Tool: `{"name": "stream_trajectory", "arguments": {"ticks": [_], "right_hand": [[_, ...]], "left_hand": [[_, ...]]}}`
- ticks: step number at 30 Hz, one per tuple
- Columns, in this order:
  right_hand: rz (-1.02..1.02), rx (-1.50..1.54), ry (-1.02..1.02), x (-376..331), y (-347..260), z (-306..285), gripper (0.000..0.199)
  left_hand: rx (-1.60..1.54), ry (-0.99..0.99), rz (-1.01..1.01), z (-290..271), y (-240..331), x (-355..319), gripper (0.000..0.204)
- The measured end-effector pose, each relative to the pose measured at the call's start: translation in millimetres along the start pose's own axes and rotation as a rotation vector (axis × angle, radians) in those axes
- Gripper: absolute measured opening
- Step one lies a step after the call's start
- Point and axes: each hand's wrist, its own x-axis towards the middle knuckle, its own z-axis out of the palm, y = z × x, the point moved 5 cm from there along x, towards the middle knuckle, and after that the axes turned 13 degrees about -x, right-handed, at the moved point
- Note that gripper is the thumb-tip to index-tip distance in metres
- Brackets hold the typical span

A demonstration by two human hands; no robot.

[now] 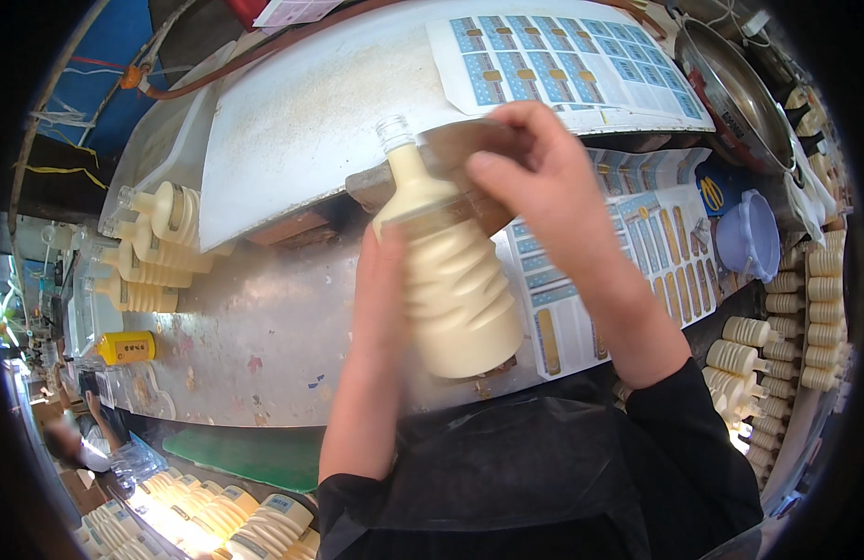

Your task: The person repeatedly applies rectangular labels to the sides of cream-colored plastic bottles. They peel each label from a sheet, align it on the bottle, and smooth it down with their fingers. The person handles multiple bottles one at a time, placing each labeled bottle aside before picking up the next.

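My left hand (383, 280) grips a ribbed clear bottle (455, 289) full of cream-coloured liquid, held tilted over a metal table (255, 336), its uncapped neck pointing up and away. My right hand (535, 177) rests on the bottle's upper shoulder, fingers curled around a brownish piece there. Both forearms reach up from my dark sleeves and a black apron at the bottom of the view.
Sheets of blue stickers (572, 65) lie on a white board at the back and another sheet (628, 271) to the right. Filled bottles (152, 252) lie stacked at left, more rows (796, 327) at right and labelled ones (227, 523) below. A lilac cup (749, 233) and a metal pan (731, 89) sit far right.
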Motion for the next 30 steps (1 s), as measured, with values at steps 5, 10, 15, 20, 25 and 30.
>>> {"name": "stream_trajectory", "arguments": {"ticks": [5, 10, 15, 20, 25, 30], "right_hand": [[-0.372, -0.518, 0.027, -11.8, -21.3, 42.2, 0.032], [-0.137, -0.411, 0.117, -6.2, 26.5, 10.8, 0.034], [-0.218, -0.373, 0.145, -3.9, 38.8, 6.2, 0.032], [-0.136, -0.054, 0.070, -0.7, 18.1, 3.2, 0.033], [-0.070, -0.233, 0.015, 10.3, 18.3, 15.1, 0.036], [-0.316, -0.530, 0.047, 0.1, -21.5, 53.5, 0.039]], "left_hand": [[0.114, -0.020, 0.020, -11.5, -2.4, 5.6, 0.051], [0.092, -0.017, 0.042, -25.8, -12.4, 9.3, 0.052], [-0.080, 0.029, -0.016, -29.3, -20.0, 9.1, 0.051], [-0.128, 0.052, -0.019, -21.8, -14.8, 4.0, 0.053], [-0.245, 0.036, -0.103, 9.2, 0.4, -16.8, 0.055], [-0.336, -0.043, -0.103, 22.0, 2.8, -23.2, 0.059]]}}
